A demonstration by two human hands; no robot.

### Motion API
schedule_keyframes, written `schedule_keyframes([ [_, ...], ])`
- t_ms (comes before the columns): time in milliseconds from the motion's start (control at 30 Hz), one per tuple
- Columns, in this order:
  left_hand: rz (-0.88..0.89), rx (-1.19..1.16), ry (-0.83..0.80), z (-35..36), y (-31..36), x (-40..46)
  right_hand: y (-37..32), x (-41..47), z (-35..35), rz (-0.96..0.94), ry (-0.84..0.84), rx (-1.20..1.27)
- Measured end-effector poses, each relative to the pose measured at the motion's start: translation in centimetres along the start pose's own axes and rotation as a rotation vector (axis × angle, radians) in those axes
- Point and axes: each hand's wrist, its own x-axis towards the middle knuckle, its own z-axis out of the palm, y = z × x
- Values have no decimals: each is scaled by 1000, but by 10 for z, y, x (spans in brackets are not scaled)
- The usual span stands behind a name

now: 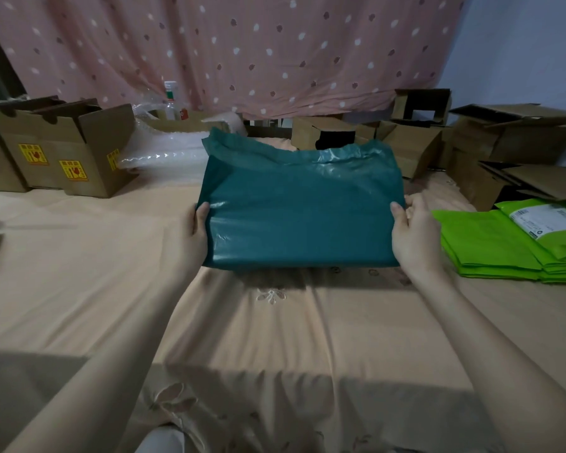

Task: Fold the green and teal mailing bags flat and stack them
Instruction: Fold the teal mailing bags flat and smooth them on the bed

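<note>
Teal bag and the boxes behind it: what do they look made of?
Teal bag: thin plastic film by the look, slightly glossy, with shiny highlights and soft wrinkles. Boxes: apparently brown corrugated cardboard, matte, with folded flaps and printed yellow labels.

Peach sheet (pixel 79 289) spread over whole surface, embroidered flower (pixel 270 294) stitched near middle. Pink dotted curtain (pixel 242 44) hung along far edge, pale wall (pixel 520 44) seen at far right corner. Open cartons (pixel 62 148) set at far left edge, yellow labels stuck on sides. Bubble wrap (pixel 167 155) heaped beside them, bottle (pixel 170 96) stood behind. More cartons (pixel 471 142) piled along far right edge. Light dim, shadow cast over near edge.
</note>
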Motion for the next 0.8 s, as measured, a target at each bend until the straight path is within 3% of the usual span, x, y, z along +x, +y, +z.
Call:
schedule_keyframes([
  [200,21,12,-45,-1,-10,-14,3,-15,0,42,-95,-43],
  [300,-56,-120,-124,-3,-12,-12,5,-12,1,66,-191,73],
  [467,-262,-461,-185,-10,2,6,-6,0,-1,279,-274,386],
  [667,-306,-318,-284,3,2,41,-12,31,8,407,-390,470],
  [800,-255,-257,-250,20,-5,53,-8,43,22,335,-286,301],
])
